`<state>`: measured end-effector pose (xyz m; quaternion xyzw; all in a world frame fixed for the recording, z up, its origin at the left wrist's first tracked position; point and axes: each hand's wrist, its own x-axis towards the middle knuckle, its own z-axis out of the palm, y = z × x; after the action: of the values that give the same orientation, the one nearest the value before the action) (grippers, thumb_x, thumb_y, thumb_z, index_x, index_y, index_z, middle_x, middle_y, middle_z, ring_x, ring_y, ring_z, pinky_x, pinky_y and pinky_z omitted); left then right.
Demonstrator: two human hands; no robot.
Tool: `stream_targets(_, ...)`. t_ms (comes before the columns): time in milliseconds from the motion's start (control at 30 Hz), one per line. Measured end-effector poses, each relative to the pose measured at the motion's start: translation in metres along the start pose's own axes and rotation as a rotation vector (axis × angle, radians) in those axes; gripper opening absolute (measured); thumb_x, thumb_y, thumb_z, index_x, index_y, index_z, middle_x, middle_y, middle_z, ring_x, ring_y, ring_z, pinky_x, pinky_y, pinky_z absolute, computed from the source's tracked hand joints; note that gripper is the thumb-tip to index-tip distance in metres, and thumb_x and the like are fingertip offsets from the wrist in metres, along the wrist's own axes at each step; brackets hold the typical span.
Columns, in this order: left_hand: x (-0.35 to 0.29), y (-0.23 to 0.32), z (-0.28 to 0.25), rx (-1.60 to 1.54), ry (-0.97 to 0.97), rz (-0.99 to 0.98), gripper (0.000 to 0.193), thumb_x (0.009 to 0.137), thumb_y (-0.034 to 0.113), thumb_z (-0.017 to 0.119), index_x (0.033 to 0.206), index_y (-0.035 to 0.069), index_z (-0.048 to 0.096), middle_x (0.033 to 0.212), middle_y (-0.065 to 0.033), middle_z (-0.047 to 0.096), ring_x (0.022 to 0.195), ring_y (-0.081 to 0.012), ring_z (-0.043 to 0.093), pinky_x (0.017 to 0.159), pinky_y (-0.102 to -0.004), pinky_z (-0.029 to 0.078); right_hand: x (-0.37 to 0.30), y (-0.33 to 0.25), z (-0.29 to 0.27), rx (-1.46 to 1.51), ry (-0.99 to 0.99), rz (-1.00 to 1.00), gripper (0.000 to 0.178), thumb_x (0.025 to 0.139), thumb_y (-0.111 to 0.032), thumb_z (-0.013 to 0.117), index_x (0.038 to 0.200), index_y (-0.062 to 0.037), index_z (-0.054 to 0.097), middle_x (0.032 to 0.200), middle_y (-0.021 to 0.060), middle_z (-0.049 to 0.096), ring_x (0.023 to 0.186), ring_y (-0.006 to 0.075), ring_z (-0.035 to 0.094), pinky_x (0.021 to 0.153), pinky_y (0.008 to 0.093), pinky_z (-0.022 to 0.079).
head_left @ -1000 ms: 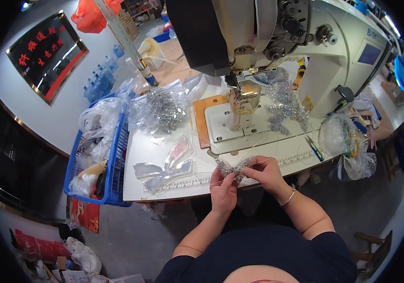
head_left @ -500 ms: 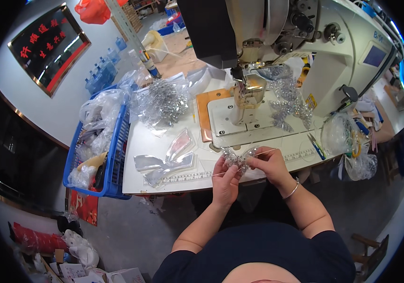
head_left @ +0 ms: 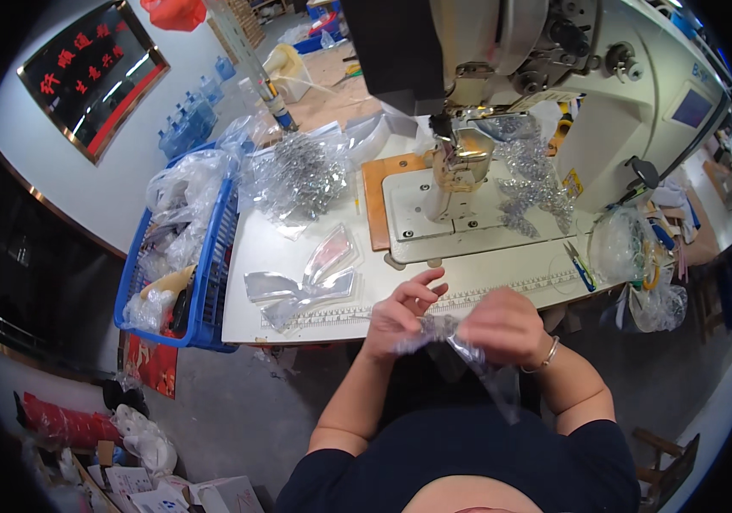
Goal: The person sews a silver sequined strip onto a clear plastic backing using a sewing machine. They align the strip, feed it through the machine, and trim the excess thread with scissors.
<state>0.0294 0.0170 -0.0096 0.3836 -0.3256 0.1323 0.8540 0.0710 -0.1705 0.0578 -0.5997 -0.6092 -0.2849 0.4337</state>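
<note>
Between my hands, in front of the table edge, is a glittery silver fabric piece (head_left: 439, 327). A shiny, see-through tapering strip (head_left: 496, 386) hangs from it below my right hand. My left hand (head_left: 393, 321) pinches the left side of the piece low in the hand, its upper fingers raised and apart. Curled over the right side, my right hand (head_left: 504, 327) is closed and blurred by motion. Flat silver bow-shaped pieces (head_left: 304, 286), one part pinkish, lie on the white table (head_left: 250, 248). Beyond my hands stands a sewing machine (head_left: 461, 167).
A blue basket (head_left: 212, 295) of plastic bags stands at the table's left. A bag of silver glitter pieces (head_left: 297, 179) lies behind the bow pieces. More sequined pieces (head_left: 532, 184) lie beside the needle area. Thread snips (head_left: 581, 267) and a clear bag (head_left: 618, 244) are at the right.
Both hands have come nearer to me, off the table edge, with the silver piece. My left fingers have lifted and spread. The see-through strip now hangs below my right hand. The view shifted slightly.
</note>
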Motion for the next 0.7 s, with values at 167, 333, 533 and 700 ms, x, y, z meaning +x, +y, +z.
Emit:
stream_targets(167,0.028,0.037,-0.004,0.111,-0.423,-0.050,0.017,0.082,0.022,0.066,0.065,0.018,0.070,0.114,-0.0103,0.057,0.131,-0.0412,0.028,0.108,-0.0560,0.024,0.013,-0.019,-0.015,-0.204,-0.162,-0.386,0.019,0.072,-0.009,0.064,0.091,-0.0095,0.068,0.087,0.0008,0.061,0.075,0.0134,0.060,0.065,0.0235,0.049)
stream_targets(333,0.043,0.050,-0.007,0.164,-0.571,-0.069,0.019,0.085,0.026,0.062,0.074,0.015,0.074,0.097,-0.0108,0.064,0.123,-0.0463,0.039,0.103,-0.0562,0.027,0.009,-0.016,-0.010,-0.252,-0.152,-0.478,0.017,0.073,-0.009,0.064,0.089,-0.0123,0.068,0.091,-0.0017,0.061,0.081,0.0124,0.059,0.069,0.0233,0.047)
stream_targets(533,0.051,0.056,-0.015,0.243,-0.721,-0.109,0.020,0.085,0.027,0.061,0.075,0.015,0.073,0.093,-0.0102,0.065,0.114,-0.0487,0.046,0.101,-0.0576,0.029,0.004,-0.014,-0.006,-0.230,-0.154,-0.464,0.015,0.074,-0.008,0.064,0.088,-0.0113,0.067,0.090,-0.0015,0.061,0.082,0.0118,0.058,0.067,0.0222,0.049)
stream_targets(700,0.046,0.053,-0.017,0.202,-0.651,-0.101,0.013,0.082,0.018,0.066,0.073,0.010,0.071,0.093,-0.0114,0.065,0.113,-0.0458,0.049,0.097,-0.0552,0.036,0.003,-0.011,-0.007,-0.147,-0.176,-0.353,0.016,0.073,-0.006,0.065,0.089,-0.0099,0.067,0.091,0.0015,0.062,0.081,0.0143,0.060,0.067,0.0245,0.050)
